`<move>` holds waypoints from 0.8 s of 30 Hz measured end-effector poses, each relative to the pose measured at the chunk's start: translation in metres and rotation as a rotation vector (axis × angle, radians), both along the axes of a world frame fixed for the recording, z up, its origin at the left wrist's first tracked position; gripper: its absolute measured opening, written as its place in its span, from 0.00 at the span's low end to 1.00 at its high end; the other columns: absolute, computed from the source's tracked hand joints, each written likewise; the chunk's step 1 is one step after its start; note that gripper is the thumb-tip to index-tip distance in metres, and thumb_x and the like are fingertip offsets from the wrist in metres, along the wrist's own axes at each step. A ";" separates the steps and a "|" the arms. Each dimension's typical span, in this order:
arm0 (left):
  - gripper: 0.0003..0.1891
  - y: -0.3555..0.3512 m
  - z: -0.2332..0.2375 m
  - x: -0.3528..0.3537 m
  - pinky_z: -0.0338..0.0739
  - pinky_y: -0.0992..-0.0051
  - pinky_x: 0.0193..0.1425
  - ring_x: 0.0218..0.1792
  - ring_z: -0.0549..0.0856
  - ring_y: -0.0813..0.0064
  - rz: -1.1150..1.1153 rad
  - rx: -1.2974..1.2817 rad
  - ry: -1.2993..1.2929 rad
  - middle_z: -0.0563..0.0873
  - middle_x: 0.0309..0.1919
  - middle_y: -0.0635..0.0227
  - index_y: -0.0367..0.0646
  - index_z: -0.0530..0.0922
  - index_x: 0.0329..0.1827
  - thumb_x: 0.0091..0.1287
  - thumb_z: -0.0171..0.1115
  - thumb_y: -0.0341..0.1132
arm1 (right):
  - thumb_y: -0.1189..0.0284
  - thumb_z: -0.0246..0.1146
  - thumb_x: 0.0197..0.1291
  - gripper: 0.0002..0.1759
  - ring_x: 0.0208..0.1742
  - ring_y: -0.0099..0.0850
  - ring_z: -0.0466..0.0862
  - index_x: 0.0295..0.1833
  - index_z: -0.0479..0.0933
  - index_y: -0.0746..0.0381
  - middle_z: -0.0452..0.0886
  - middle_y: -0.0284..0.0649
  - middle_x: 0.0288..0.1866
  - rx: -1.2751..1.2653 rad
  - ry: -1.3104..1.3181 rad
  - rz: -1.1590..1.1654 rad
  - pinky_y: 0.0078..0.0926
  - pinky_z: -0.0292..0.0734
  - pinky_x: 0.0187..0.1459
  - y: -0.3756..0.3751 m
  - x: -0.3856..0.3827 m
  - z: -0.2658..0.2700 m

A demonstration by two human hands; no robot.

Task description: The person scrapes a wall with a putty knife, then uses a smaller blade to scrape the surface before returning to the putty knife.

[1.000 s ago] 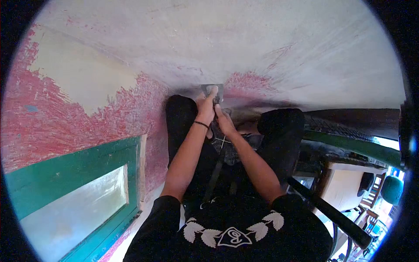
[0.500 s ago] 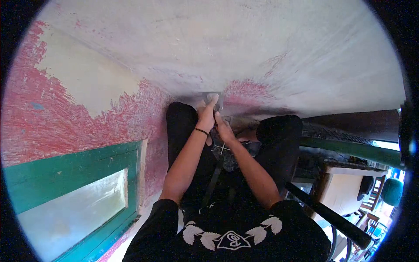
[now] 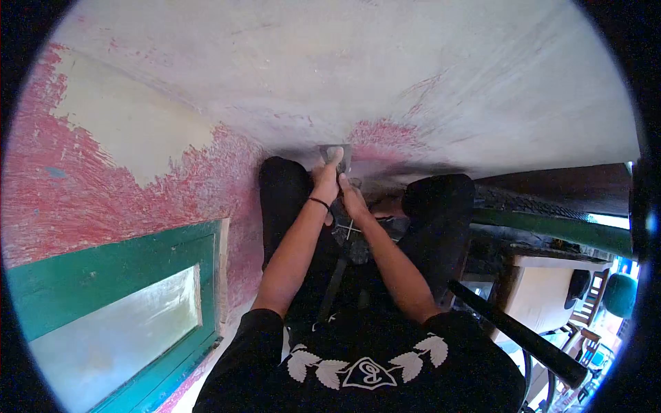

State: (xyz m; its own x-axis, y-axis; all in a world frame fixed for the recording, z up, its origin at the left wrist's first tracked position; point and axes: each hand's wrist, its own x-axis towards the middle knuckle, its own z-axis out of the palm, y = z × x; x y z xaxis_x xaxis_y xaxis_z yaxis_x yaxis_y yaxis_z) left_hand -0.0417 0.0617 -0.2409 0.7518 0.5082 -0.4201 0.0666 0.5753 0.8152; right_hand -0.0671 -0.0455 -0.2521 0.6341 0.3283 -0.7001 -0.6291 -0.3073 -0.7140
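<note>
metal scraper (image 3: 335, 152) against wall (image 3: 385, 76); left hand (image 3: 325, 182), right hand (image 3: 353, 199) fingers clenched round it.

Crouched tight against wall (image 3: 358, 76), knees (image 3: 284, 182) spread either side of both hands. Pressing scraper (image 3: 336, 151) to wall with left hand (image 3: 325, 180), forefinger laid up along the blade, other fingers curled round it. Thin black band (image 3: 318, 201) on left wrist. Right hand (image 3: 353, 199) just below, touching left hand, its hold on the handle hidden. Blade at edge of red patch (image 3: 379, 132) on pale grey plaster. More red paint (image 3: 103, 199) at left, above green window frame (image 3: 117, 265). At right, green rail (image 3: 551, 230) and black pole (image 3: 516, 334).
</note>
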 end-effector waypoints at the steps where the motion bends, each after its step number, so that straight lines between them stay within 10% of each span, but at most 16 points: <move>1: 0.17 -0.002 0.003 0.004 0.80 0.68 0.38 0.35 0.84 0.73 0.032 -0.008 -0.002 0.85 0.38 0.68 0.39 0.81 0.48 0.63 0.76 0.38 | 0.30 0.44 0.67 0.52 0.78 0.49 0.66 0.73 0.69 0.68 0.70 0.57 0.74 0.010 -0.040 -0.011 0.41 0.55 0.76 0.000 0.000 -0.007; 15: 0.28 -0.004 0.009 -0.007 0.79 0.66 0.48 0.45 0.83 0.70 -0.023 0.133 0.078 0.84 0.50 0.63 0.36 0.78 0.59 0.60 0.78 0.41 | 0.29 0.43 0.67 0.52 0.69 0.48 0.75 0.67 0.74 0.70 0.78 0.59 0.65 0.086 0.068 0.007 0.42 0.64 0.70 -0.001 -0.005 -0.004; 24: 0.16 0.003 0.012 0.004 0.80 0.69 0.42 0.40 0.82 0.74 -0.120 -0.116 -0.081 0.83 0.41 0.71 0.41 0.80 0.50 0.65 0.74 0.37 | 0.35 0.47 0.70 0.45 0.69 0.51 0.75 0.67 0.77 0.66 0.79 0.56 0.65 0.020 -0.121 -0.025 0.41 0.64 0.71 -0.007 0.009 0.005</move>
